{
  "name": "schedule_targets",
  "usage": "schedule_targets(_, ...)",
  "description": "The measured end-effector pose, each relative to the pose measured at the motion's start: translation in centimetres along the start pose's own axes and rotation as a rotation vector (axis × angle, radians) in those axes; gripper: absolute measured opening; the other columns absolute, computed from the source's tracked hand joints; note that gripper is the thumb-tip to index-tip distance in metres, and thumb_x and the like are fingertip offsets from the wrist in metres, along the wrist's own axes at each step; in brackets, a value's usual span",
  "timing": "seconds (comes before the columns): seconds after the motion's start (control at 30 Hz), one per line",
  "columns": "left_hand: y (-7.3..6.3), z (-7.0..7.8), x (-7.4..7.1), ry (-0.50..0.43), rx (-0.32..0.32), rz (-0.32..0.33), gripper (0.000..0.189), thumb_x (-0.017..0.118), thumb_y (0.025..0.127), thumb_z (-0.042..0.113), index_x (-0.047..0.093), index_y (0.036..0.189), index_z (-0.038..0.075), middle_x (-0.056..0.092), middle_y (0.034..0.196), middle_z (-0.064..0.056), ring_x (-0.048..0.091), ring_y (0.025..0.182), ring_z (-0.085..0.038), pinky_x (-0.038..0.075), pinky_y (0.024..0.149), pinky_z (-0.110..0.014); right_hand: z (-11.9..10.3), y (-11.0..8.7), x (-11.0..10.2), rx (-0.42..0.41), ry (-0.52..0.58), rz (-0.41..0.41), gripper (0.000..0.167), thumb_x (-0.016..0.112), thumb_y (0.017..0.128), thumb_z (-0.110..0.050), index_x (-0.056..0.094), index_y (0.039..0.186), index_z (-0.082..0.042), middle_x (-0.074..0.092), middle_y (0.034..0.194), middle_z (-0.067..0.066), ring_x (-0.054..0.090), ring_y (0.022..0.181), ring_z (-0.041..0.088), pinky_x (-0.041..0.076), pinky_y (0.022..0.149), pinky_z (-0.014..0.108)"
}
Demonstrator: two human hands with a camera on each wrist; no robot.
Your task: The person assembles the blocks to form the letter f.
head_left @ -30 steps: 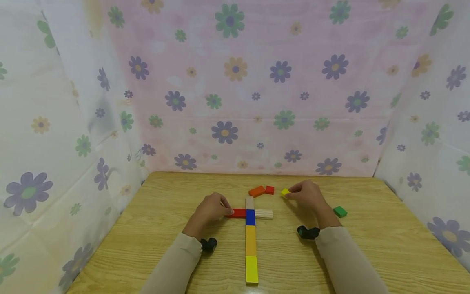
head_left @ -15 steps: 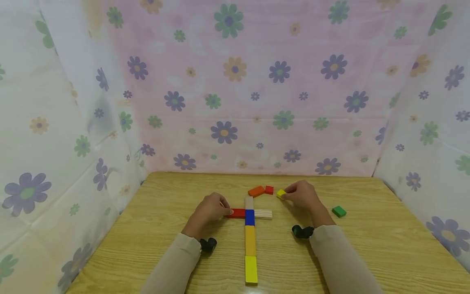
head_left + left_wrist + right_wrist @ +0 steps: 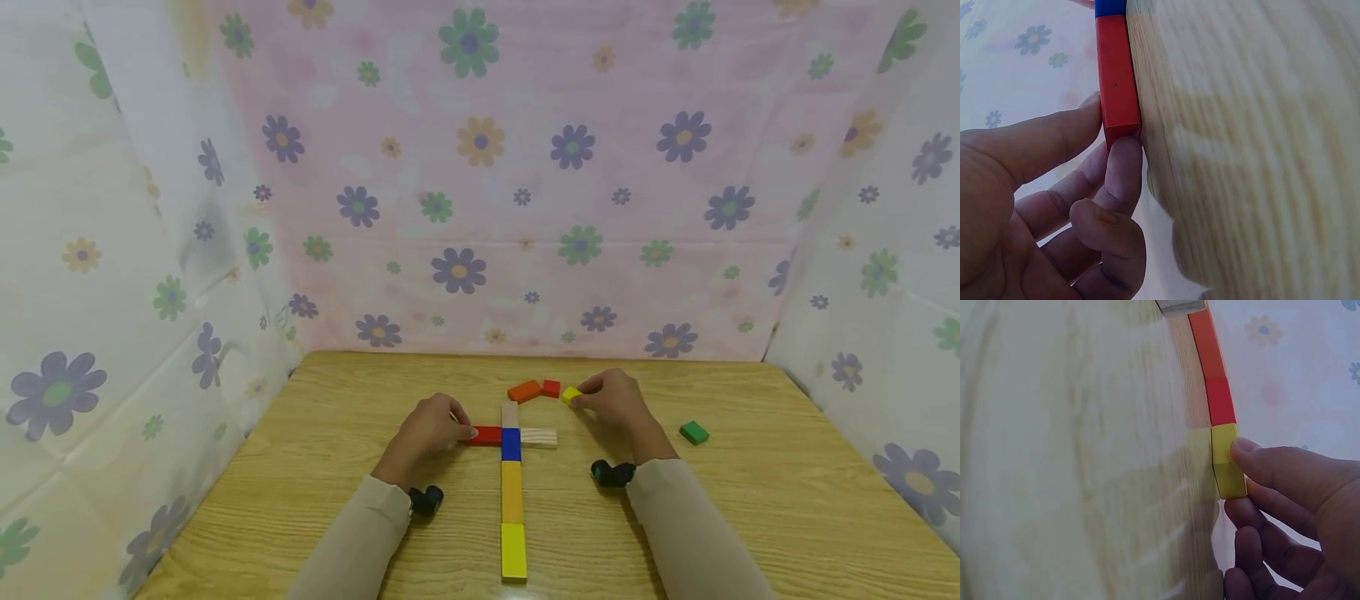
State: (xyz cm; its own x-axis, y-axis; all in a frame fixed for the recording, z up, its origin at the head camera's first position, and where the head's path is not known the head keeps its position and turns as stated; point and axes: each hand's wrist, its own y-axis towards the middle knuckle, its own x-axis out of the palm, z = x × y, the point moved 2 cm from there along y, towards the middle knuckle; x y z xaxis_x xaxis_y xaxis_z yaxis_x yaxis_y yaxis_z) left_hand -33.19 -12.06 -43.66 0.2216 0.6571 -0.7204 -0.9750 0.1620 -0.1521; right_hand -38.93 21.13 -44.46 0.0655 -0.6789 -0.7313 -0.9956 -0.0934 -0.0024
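My left hand (image 3: pixel 432 427) holds the outer end of a long red block (image 3: pixel 1117 75), thumb on its side and a fingertip at its end. That block's other end meets a blue block (image 3: pixel 511 444). A small yellow block (image 3: pixel 1225 447) is pinched between the thumb and fingers of my right hand (image 3: pixel 617 398). In the right wrist view it lines up with a small red block (image 3: pixel 1220 401), beyond which lies an orange block (image 3: pixel 1207 347). These form a bent row behind the pale wood block (image 3: pixel 510 414) that tops the cross of blocks.
Below the blue block run an amber block (image 3: pixel 512 492) and a long yellow block (image 3: pixel 513 552). Another pale block (image 3: pixel 538 437) extends right from the blue one. A green block (image 3: pixel 694 432) lies apart on the right of the wooden table (image 3: pixel 315 533). Flowered cloth (image 3: pixel 525 167) hangs around.
My right hand has slid the small yellow block leftward, up close to the small red block. The left hand has stayed in place on the long red block.
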Motion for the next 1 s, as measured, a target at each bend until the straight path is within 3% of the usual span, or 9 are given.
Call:
schedule_targets(0.33, -0.12, 0.09, -0.06, -0.009, 0.018, 0.002, 0.014, 0.082, 0.090, 0.025, 0.073, 0.090, 0.014, 0.068, 0.088, -0.001, 0.058, 0.079, -0.022, 0.048, 0.067, -0.035, -0.23, -0.09, 0.08, -0.002, 0.001, 0.004, 0.037, 0.079, 0.093, -0.027, 0.076, 0.120, -0.002, 0.072, 0.120, 0.018, 0.065, 0.112, 0.039, 0.053, 0.098, 0.053)
schedule_targets(1.0, -0.26, 0.27, -0.06, -0.018, -0.005, 0.006, 0.014, 0.082, 0.090, 0.025, 0.073, 0.090, 0.014, 0.068, 0.090, -0.001, 0.057, 0.079, -0.023, 0.047, 0.067, -0.034, -0.63, -0.27, 0.22, 0.018, -0.005, 0.021, 0.038, 0.078, 0.093, -0.027, 0.075, 0.120, -0.001, 0.072, 0.119, 0.019, 0.065, 0.110, 0.038, 0.054, 0.096, 0.052)
